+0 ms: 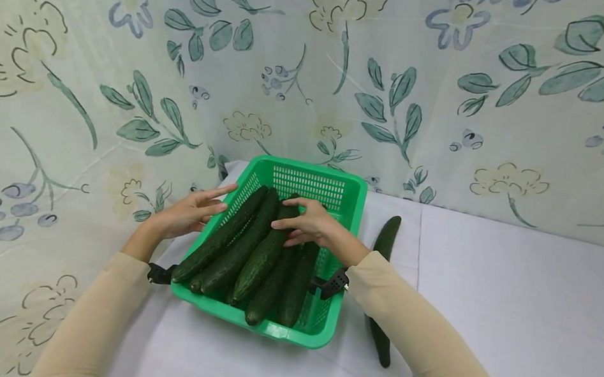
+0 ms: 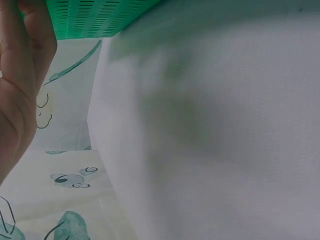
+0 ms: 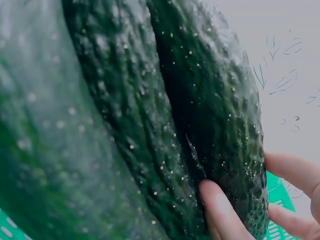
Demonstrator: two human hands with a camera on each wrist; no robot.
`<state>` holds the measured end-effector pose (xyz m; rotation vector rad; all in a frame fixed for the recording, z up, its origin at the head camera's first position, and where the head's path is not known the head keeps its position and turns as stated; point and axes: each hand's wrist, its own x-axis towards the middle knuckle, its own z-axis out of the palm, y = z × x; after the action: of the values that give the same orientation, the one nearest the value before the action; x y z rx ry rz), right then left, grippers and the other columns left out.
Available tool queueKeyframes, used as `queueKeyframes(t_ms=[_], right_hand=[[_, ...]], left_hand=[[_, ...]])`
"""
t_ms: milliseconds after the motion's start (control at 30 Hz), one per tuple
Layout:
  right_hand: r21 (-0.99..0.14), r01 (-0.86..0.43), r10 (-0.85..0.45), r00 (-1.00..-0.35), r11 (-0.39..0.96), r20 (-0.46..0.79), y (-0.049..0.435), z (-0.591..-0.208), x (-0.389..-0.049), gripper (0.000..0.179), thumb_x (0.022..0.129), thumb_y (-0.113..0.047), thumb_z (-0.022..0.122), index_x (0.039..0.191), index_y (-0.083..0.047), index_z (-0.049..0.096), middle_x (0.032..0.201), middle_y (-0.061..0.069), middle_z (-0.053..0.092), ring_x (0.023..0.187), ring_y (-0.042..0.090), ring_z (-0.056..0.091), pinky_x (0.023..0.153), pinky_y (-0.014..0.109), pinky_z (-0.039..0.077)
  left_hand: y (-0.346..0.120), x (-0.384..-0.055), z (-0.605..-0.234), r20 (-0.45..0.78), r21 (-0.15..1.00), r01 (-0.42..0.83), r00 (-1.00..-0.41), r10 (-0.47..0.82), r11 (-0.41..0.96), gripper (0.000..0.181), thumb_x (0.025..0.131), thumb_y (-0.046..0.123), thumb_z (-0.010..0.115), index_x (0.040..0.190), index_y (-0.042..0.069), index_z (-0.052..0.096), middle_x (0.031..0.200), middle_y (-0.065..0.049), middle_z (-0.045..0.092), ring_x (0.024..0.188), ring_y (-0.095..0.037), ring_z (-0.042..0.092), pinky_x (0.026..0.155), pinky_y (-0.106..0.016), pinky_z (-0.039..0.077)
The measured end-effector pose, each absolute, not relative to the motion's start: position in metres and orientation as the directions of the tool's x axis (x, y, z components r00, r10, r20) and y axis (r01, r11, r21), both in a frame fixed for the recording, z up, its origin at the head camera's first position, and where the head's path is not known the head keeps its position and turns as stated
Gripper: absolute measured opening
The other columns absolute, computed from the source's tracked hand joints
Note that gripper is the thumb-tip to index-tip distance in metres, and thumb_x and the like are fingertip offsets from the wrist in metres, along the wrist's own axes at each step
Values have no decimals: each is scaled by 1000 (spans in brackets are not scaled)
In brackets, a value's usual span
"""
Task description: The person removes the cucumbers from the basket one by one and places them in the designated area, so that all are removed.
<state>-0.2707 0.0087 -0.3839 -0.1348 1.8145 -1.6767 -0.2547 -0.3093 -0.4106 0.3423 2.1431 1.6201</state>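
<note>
A green plastic basket (image 1: 357, 215) with slotted walls holds several dark green, bumpy cucumbers (image 1: 218, 247) lying lengthwise side by side. My right hand (image 1: 317, 224) reaches in over the far half and pinches a cucumber (image 1: 262, 263) near its far end. In the right wrist view, the thumb (image 3: 220, 207) presses one side of that cucumber (image 3: 225, 115) and the fingers meet its other side. At the basket's left rim is my left hand (image 1: 191, 215), its fingers extended along the wall. The left wrist view shows that hand (image 2: 20, 75) beside the basket's outside wall (image 2: 90, 20).
One more cucumber (image 1: 386, 236) lies on the white tablecloth (image 1: 521, 322) right of the basket, partly hidden under my right forearm. A floral curtain (image 1: 318, 75) hangs behind the table and along its left side. Black wrist mounts (image 1: 332, 283) sit close to the basket walls.
</note>
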Motion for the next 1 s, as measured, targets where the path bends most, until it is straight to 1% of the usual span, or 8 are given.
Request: queueKeyframes(t_ms=[233,467,633,700,767,833,900,1000], right_hand=[[-899,428,-467,-778,97,-421,11,-383,-272,66,88,2,75,147,-10,50,157,26,20,118,51,56,77,47,58],[-898,437,-461,-787,54,-411,13,-381,-271,65,90,3,72,149,-14,49,145,26,37,114,48,59,78,47,57],[-909,416,-469,-796,33,-382,16,-380,-271,66,91,2,70,151,-15,46,146,25,34,99,39,67,80,46,57],[-910,414,-473,-797,24,-375,17,-379,-271,66,92,2,70,151,-15,46,149,25,31,91,34,68,80,46,57],[-910,415,-478,-797,13,-371,18,-379,-270,67,92,3,69,152,-15,45,152,25,28,87,31,69,81,46,57],[-909,416,-487,-794,3,-365,19,-378,-269,68,92,4,68,153,-15,43,154,25,26,88,31,69,81,46,57],[-909,416,-493,-793,-10,-358,20,-377,-268,69,93,4,68,154,-14,41,157,24,22,91,31,69,82,46,56],[-907,419,-495,-796,-36,-348,21,-376,-266,70,92,5,68,154,-14,41,158,21,20,95,33,69,83,46,56]], left_hand=[[-311,-253,-409,-184,958,-58,-877,444,282,58,107,29,51,159,36,27,154,-16,30,54,-14,27,52,-30,31],[-310,-255,-407,-181,956,-51,-877,444,288,57,107,29,50,159,36,27,155,-11,30,53,-14,25,51,-27,32],[-306,-257,-408,-171,959,-47,-881,442,279,57,107,28,50,159,35,27,129,-4,43,54,-14,25,51,-28,30],[-306,-257,-409,-171,959,-48,-881,440,278,57,107,28,50,159,35,28,110,-5,42,54,-15,25,51,-28,29],[-307,-257,-410,-175,958,-51,-882,438,281,56,107,28,50,158,36,28,104,-6,40,53,-14,25,50,-28,30],[-308,-256,-411,-178,958,-52,-882,437,284,56,107,28,50,158,37,29,106,-8,42,53,-14,25,50,-27,31],[-309,-256,-412,-179,956,-51,-882,437,288,57,107,29,50,158,37,28,130,-9,44,53,-15,26,50,-27,31],[-310,-255,-412,-181,955,-53,-883,433,292,57,106,30,51,158,37,28,154,-9,32,53,-14,28,50,-26,32]])
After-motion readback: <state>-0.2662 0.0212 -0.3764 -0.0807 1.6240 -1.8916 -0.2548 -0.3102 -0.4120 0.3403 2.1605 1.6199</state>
